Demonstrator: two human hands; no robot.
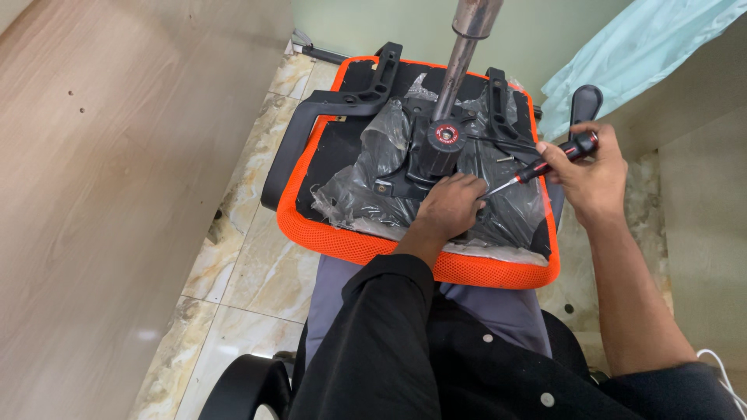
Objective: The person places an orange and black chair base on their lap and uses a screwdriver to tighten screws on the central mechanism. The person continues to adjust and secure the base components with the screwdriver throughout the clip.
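Screwdriver (pixel 545 165) gripped in right hand (pixel 589 173), tip near left hand (pixel 451 206), left fingers pressed flat, open, on upturned seat (pixel 342 233).

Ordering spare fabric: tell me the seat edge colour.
Bright orange mesh on the seat edge, seen in the head view.

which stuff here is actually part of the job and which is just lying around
In use: left hand pressing on the upturned orange chair seat; right hand holding the screwdriver; black mechanism plate with metal gas cylinder.

Lying about: plastic wrap, pale blue cloth, white cable, black chair part.
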